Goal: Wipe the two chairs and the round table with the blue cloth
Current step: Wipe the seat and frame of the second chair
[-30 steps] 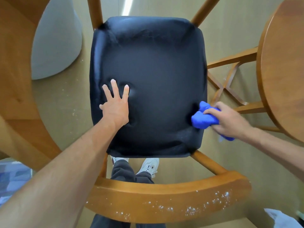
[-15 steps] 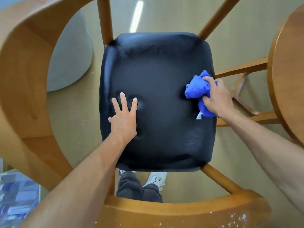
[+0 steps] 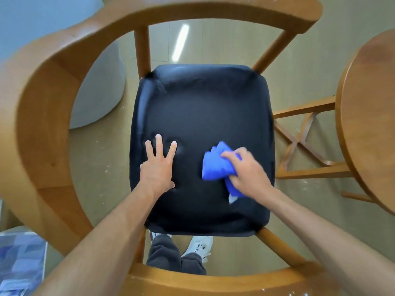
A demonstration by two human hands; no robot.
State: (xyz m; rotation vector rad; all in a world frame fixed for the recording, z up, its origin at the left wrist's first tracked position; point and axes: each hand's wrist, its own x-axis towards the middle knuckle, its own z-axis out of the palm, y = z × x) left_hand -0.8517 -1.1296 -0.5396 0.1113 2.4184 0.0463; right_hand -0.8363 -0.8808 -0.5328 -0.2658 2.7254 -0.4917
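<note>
Right hand [image 3: 249, 170], fingers bunched round the crumpled blue cloth [image 3: 215, 165], has swept from the black padded chair seat's [image 3: 198, 107] right edge to centre. Left hand [image 3: 158, 165], fingers spread flat, stays braced near the seat's left edge; seat wiping continues, with the round wooden table [image 3: 372, 116] still to do.

I think I am looking at a café or a small dining room. I see a wooden chair [image 3: 53, 116] with a curved back and a black padded seat [image 3: 201, 116], and a round wooden table [image 3: 372, 116] stands just beside its right edge. The floor [image 3: 213, 45] is smooth beige and reflects a long ceiling lamp. A grey rounded seat [image 3: 100, 88] stands at the upper left.
</note>
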